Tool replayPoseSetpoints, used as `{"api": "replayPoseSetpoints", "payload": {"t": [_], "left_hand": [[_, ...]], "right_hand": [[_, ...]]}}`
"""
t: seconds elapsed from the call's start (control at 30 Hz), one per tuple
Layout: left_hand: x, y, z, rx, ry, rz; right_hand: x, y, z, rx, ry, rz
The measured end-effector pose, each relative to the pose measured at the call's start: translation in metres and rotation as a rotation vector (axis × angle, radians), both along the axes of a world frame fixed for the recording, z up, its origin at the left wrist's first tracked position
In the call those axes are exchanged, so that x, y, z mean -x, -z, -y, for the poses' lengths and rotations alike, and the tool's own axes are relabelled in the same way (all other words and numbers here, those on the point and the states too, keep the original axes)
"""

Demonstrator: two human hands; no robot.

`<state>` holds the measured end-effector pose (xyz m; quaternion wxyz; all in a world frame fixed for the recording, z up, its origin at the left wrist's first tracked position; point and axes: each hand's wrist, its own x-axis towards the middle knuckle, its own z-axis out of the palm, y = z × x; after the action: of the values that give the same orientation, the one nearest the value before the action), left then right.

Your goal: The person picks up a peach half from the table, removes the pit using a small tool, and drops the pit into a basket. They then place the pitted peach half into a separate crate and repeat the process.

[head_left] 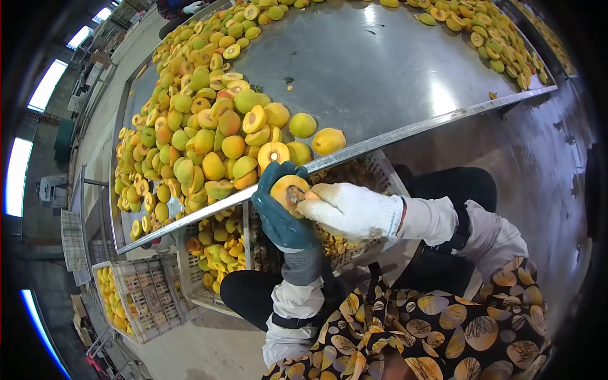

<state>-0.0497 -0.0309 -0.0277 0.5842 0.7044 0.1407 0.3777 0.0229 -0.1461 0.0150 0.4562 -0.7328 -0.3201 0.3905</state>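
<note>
My left hand [284, 221], in a dark green rubber glove, is closed around a halved peach [280, 187] with its cut face turned toward me. The middle of that face looks brown and rough around the pit. My right hand [354, 208], in a white knit glove, has its fingers closed against the cut face. Whatever those fingers may hold is hidden. Both hands are just off the near edge of a metal table [316, 69]. Closest to them on the table lies another peach half [273, 154], cut side up, beside a heap of peaches [202, 139].
Below the table edge stand a crate of peach pieces [183, 266] and another crate [389, 174] with brownish scraps. A further crate of peaches [152, 304] is at lower left. More halves [487, 38] lie at the far right. Another person's gloved hand [193, 7] shows at the top.
</note>
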Motion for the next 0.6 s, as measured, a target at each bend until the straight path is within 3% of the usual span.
{"api": "replayPoseSetpoints", "payload": {"t": [0.07, 0.2, 0.27, 0.33, 0.4, 0.5, 0.6], "left_hand": [[0.002, 0.004, -0.007, -0.194, 0.042, -0.145], [0.007, 0.007, -0.036, -0.216, 0.250, -0.209], [0.006, 0.010, -0.040, -0.189, 0.252, -0.211], [0.005, 0.003, -0.034, -0.187, 0.093, -0.202], [0.006, 0.005, -0.043, -0.774, -0.072, -0.309], [0.002, 0.020, -0.027, -0.057, 0.174, -0.085], [0.008, 0.011, -0.022, -0.527, 0.177, -0.233]], "right_hand": [[-0.003, 0.002, 0.002, -0.004, 0.005, 0.025], [0.002, 0.013, 0.002, 0.009, 0.103, 0.206], [-0.001, 0.015, 0.002, -0.056, 0.153, 0.300], [-0.007, 0.024, 0.001, -0.168, 0.179, 0.331], [-0.006, 0.025, -0.002, -0.207, 0.212, 0.259], [-0.009, -0.004, -0.004, -0.022, 0.266, -0.060], [-0.023, -0.010, -0.007, -0.037, 0.309, -0.042]]}}
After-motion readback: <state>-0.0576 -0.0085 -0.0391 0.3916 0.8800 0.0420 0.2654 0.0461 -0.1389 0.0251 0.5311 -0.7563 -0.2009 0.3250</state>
